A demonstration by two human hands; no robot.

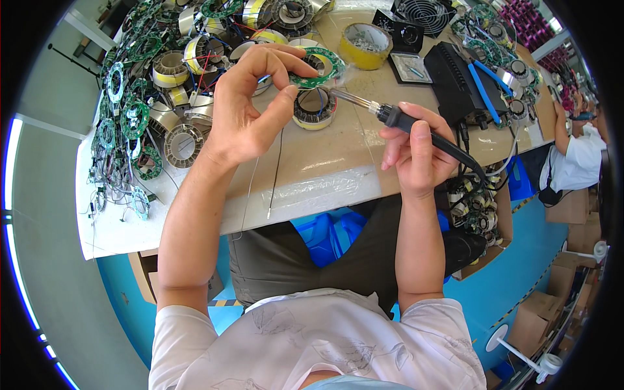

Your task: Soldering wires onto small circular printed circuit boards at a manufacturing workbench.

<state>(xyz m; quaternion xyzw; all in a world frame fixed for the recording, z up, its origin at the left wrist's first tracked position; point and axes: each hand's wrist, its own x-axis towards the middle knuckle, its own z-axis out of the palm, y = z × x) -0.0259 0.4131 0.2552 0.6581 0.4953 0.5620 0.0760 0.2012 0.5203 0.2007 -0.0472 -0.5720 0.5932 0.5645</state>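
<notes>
My left hand (250, 110) pinches a green ring-shaped circuit board (337, 63) between finger and thumb, raised above the table. Just below the board sits a round motor stator (314, 118) with a yellow band, and thin wires hang down near it. In my right hand (422, 153) is a soldering iron (398, 117), held like a pen. Its metal tip points left, close to the board's lower right side. Whether the tip touches the board or the stator, I cannot tell.
Several stators and green ring boards with wires are piled along the left (170, 69). A yellow tape roll (365, 47), a black soldering station (458, 81), blue-handled pliers (484, 91) and a black fan (424, 14) lie to the right. Another person (582, 156) is at far right.
</notes>
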